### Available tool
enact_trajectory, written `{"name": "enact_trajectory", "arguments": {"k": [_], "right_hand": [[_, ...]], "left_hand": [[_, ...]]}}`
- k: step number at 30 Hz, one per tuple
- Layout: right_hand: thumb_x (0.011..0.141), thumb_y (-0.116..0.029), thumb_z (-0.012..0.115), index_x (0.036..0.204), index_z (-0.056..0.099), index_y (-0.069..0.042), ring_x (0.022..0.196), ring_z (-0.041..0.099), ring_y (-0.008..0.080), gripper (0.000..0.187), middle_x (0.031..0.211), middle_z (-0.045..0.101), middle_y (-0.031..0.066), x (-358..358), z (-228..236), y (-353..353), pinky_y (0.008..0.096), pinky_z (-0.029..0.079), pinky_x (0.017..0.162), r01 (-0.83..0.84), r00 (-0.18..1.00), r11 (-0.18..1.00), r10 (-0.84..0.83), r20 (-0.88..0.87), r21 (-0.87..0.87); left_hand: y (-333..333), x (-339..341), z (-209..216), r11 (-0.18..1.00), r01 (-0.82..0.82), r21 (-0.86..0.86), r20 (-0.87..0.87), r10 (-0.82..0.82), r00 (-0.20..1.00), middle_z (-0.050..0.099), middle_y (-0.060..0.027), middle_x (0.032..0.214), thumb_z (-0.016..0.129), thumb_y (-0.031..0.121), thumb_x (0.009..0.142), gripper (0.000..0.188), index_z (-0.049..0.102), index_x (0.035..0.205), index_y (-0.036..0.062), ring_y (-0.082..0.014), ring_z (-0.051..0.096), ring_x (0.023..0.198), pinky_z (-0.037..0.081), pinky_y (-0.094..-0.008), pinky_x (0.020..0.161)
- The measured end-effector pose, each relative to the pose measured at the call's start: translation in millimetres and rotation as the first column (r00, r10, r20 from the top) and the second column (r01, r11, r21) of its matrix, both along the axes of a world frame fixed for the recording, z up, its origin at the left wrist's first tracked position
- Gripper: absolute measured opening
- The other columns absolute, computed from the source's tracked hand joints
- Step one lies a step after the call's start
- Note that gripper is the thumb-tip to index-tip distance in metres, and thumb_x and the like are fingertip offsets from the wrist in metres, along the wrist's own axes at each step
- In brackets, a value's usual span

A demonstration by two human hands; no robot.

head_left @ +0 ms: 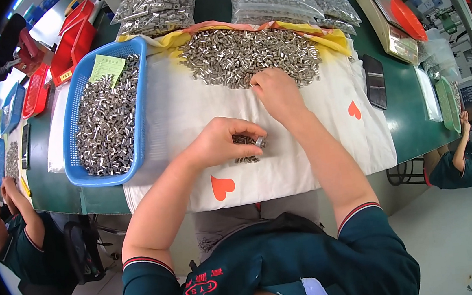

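A large heap of small silvery metal sleeves (248, 53) lies on a white cloth (174, 114) at the far side. My right hand (277, 90) is at the near edge of that heap, its fingers pinched together; whatever is between the fingertips is hidden. Nearer to me and to the left, my left hand (224, 142) curls, thumb and fingers closed, around several of the same sleeves. One sleeve (260, 142) shows at the tip of its thumb. Below the hand, a few loose sleeves (247, 159) lie on the cloth.
On the left stands a blue basket (73, 148) full of metal sleeves, with a green paper slip (107, 69). Bags of metal parts (156, 8) line the back. A black phone-like object (375, 82) and a scale (388, 25) are at right. Other people sit at both sides.
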State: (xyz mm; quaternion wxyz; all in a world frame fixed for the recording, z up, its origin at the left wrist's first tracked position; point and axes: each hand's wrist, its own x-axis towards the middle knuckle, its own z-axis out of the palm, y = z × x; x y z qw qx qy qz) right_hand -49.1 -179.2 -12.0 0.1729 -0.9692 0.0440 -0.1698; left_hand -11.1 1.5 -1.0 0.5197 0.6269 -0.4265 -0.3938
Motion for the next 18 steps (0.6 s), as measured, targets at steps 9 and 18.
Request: {"name": "enact_trajectory", "arguments": {"k": [9, 18], "right_hand": [[0.079, -0.002, 0.056, 0.087, 0.059, -0.001, 0.072, 0.051, 0.0051, 0.009, 0.078, 0.058, -0.0009, -22.0, 19.9, -4.7, 0.0194, 0.042, 0.065, -0.028, 0.999, 0.425, 0.047, 0.009, 0.905], [0.075, 0.000, 0.058, 0.083, 0.059, -0.001, 0.075, 0.051, 0.0082, 0.008, 0.082, 0.058, 0.0020, -26.6, 30.3, 5.5, 0.0228, 0.041, 0.068, -0.025, 0.968, 0.485, 0.230, -0.100, 0.874]], "left_hand": [[-18.5, 16.3, 12.6, 0.950, -0.312, 0.020, -0.302, 0.303, 0.904, 0.061, -0.0043, 0.088, 0.065, 0.005, 0.075, 0.032, 0.056, 0.105, -0.0030, -0.0077, 0.057, 0.080, 0.047, -0.0206, 0.070], [-12.0, 23.1, -7.3, 0.931, -0.363, -0.031, -0.500, 0.300, 0.812, 0.061, -0.0051, 0.088, 0.064, -0.001, 0.075, 0.033, 0.055, 0.107, -0.0035, -0.0089, 0.058, 0.079, 0.048, -0.0209, 0.070]]}}
